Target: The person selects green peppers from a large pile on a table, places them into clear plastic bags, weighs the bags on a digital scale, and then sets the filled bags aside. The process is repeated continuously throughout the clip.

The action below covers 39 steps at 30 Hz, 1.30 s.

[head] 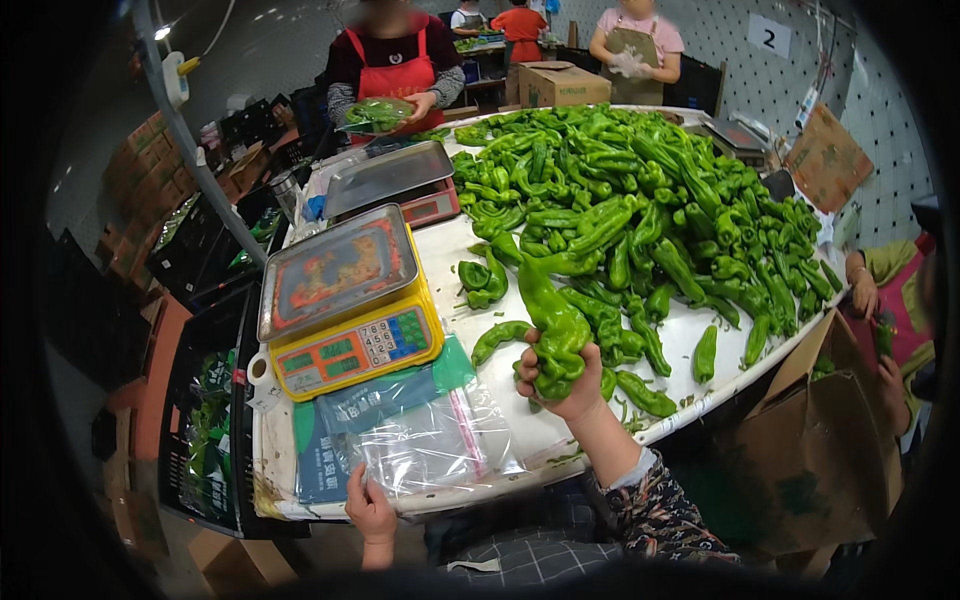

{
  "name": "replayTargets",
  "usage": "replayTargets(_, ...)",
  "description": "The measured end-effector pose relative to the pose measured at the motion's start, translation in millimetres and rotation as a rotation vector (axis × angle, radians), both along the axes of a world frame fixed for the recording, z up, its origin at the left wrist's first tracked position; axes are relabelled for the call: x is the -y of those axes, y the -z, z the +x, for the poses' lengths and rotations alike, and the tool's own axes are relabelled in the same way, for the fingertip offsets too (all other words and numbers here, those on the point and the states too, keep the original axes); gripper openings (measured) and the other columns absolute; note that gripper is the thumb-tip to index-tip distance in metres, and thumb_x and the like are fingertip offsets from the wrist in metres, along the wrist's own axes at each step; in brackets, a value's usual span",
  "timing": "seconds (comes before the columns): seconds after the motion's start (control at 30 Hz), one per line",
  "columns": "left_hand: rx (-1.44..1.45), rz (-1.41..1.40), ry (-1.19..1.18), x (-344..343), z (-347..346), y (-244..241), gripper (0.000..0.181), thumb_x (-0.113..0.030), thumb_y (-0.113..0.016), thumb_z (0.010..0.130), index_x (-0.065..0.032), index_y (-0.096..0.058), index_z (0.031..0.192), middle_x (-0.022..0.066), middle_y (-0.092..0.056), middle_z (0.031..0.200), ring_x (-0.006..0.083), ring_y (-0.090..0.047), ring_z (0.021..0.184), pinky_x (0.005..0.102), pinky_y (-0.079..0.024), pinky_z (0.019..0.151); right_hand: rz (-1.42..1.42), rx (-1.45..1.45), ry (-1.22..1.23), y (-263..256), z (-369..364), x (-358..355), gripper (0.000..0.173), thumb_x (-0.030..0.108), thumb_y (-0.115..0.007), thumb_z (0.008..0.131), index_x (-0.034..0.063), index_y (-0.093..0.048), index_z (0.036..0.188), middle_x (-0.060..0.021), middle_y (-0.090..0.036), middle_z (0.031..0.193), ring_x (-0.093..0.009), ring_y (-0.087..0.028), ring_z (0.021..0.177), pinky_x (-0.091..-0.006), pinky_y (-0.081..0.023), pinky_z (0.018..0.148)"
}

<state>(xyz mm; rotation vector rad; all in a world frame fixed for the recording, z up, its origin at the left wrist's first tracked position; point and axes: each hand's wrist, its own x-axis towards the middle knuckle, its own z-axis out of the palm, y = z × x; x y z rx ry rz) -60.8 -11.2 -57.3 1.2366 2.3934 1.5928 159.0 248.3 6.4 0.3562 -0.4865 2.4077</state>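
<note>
My right hand (574,382) is closed around green peppers (551,330), holding them up over the near part of the white table (525,431). At the table's front edge, my left hand (370,506) pinches the edge of a clear plastic bag (420,442) with thumb and finger. That bag lies on a stack of printed bags in blue and green (319,469). Beyond the bags stands a yellow digital scale (356,349), its metal pan (337,270) stained. A large heap of green peppers (630,187) covers the far and right side of the table.
A second scale (390,176) sits behind the yellow one. A paper roll (259,367) is at the left edge, beside a black crate (206,450) of bagged greens. Cardboard boxes (817,442) stand at right. Across the table, a person in a red apron (394,75) holds packed peppers.
</note>
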Motion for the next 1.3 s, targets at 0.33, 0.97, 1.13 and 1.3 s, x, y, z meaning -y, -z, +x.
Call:
replayTargets(0.33, -0.141, -0.021, -0.014, -8, 1, 5, 0.026, 0.0, -0.041, 0.083, 0.0064, -0.049, 0.108, 0.0098, -0.056, 0.094, 0.0124, -0.053, 0.079, 0.0222, -0.041, 0.071, -0.188, 0.197, 0.137, 44, 10, -32, 0.047, 0.037, -0.036, 0.082, 0.0035, -0.044, 0.115, -0.0144, -0.052, 0.111, -0.026, -0.051, 0.1, -0.0391, -0.043, 0.08)
replayTargets(0.97, -0.134, 0.048, 0.01, -8, 3, 6, 0.026, -0.002, -0.043, 0.082, 0.0063, -0.052, 0.104, 0.0166, -0.059, 0.093, 0.0222, -0.058, 0.078, 0.0296, -0.045, 0.069, -0.137, 0.307, 0.203, 30, 5, -25, 0.042, 0.032, -0.041, 0.089, 0.0122, -0.036, 0.126, -0.0104, -0.039, 0.13, -0.025, -0.04, 0.118, -0.0428, -0.032, 0.098)
replayTargets(1.13, -0.074, -0.021, 0.033, -9, 3, 3, 0.025, 0.0, -0.041, 0.085, 0.0075, -0.049, 0.107, 0.0131, -0.056, 0.097, 0.018, -0.055, 0.084, 0.0266, -0.043, 0.076, -0.114, 0.249, 0.215, 40, 7, -25, 0.048, 0.035, -0.048, 0.085, 0.0119, -0.037, 0.125, -0.01, -0.046, 0.121, -0.023, -0.045, 0.111, -0.0406, -0.038, 0.089)
replayTargets(1.3, -0.132, 0.007, -0.017, -9, 2, 6, 0.025, 0.0, -0.043, 0.082, 0.0067, -0.051, 0.105, 0.0153, -0.058, 0.092, 0.0208, -0.058, 0.078, 0.0281, -0.045, 0.07, -0.041, 0.212, 0.207, 33, 5, -23, 0.058, 0.031, -0.058, 0.078, 0.0129, -0.033, 0.127, -0.0083, -0.049, 0.113, -0.021, -0.048, 0.103, -0.0413, -0.041, 0.083)
